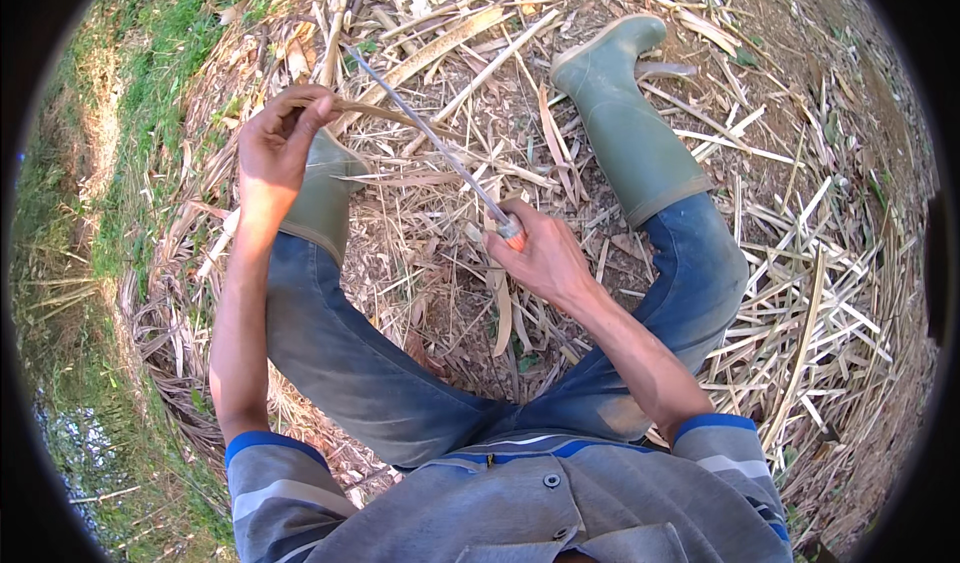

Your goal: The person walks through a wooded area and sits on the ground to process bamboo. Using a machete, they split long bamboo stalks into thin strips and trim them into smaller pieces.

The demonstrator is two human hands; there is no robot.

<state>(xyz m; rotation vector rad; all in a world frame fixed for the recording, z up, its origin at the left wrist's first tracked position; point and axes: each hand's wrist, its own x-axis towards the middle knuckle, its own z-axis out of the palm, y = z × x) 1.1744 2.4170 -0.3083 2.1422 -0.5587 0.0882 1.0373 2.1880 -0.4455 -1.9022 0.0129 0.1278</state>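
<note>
Basically, my left grip [276, 141] was pinched tight, thumb against fingers, on one end of a thin, flat, brown strip of plant material [378, 112], held out in front of me. My right grip [548, 255] was wrapped round the orange-red handle of a long, narrow, grey metal-bladed knife [437, 144]. Blade slanted up-left, crossing the strip; couldn't tell if they touched. Two tall green rubber boots [633, 128] stuck out either side. Pale, flat, dry strips [768, 315] littered the brown ground.
</note>
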